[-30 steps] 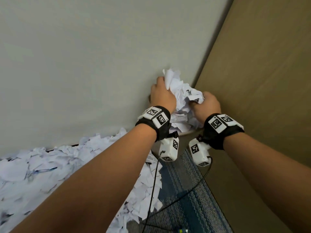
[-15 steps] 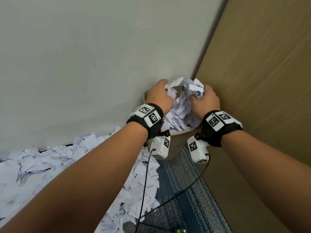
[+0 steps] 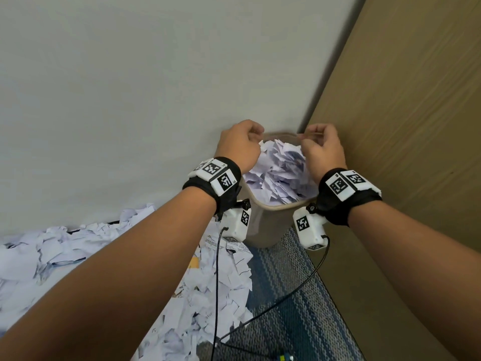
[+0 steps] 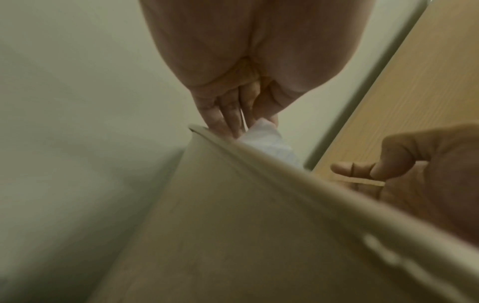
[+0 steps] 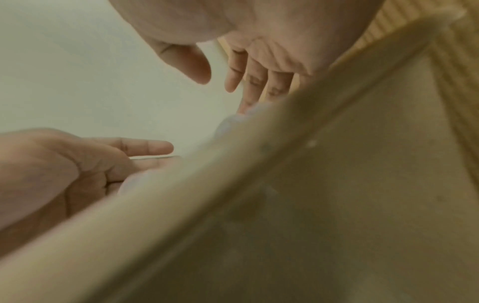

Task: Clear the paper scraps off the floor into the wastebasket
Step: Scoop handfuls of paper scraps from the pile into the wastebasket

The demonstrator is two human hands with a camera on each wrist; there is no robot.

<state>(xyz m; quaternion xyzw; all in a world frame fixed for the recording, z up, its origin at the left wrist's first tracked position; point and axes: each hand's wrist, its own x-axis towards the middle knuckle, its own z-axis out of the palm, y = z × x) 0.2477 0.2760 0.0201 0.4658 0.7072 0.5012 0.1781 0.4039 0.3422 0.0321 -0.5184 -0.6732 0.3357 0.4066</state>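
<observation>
A beige wastebasket (image 3: 260, 230) stands in the corner, heaped with white paper scraps (image 3: 281, 173). My left hand (image 3: 242, 144) hovers over its left rim and my right hand (image 3: 321, 147) over its right rim, both with loosely bent fingers and holding nothing. In the left wrist view the left hand's fingers (image 4: 228, 116) point down and touch a white scrap (image 4: 269, 135) at the wastebasket's rim (image 4: 285, 170). The right wrist view shows the right hand (image 5: 233, 82) spread, thumb apart, above the rim (image 5: 233, 174). Many more scraps (image 3: 65, 254) cover the floor to the left.
A pale wall (image 3: 130, 100) stands behind the basket and a wooden panel (image 3: 403, 126) closes in the right side. Blue-grey striped carpet (image 3: 291, 295) shows in front of the basket. Black cables (image 3: 216, 282) hang from the wrist cameras across the scraps.
A second ago both hands gripped a large bundle of scraps above the basket. They lowered it in, let go and spread apart; the bundle now lies in the basket.
</observation>
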